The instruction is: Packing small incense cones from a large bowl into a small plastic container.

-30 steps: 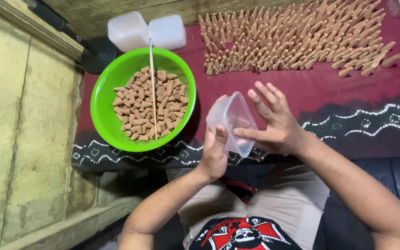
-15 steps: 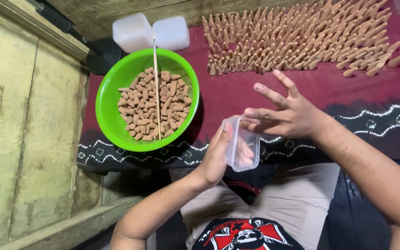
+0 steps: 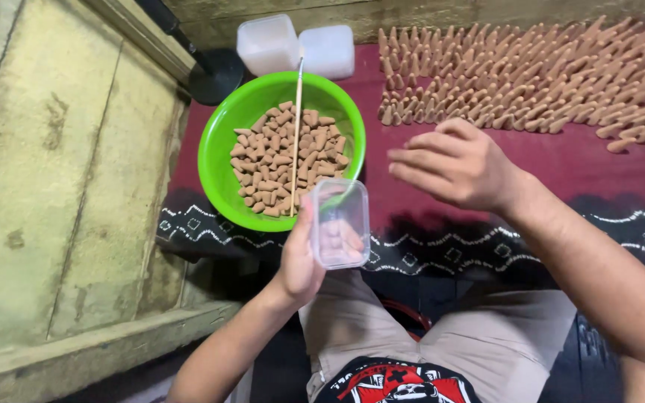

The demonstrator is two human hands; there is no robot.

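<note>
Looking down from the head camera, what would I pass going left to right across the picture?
Worn wooden boards → green bowl of brown cone pieces → left hand holding a clear plastic container → right hand, open over the maroon cloth → rows of standing cones.

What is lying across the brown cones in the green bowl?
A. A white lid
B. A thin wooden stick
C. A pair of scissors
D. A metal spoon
B. A thin wooden stick lies across the brown cones in the green bowl, its top end reaching over the far rim; no spoon, lid or scissors is in the bowl.
</note>
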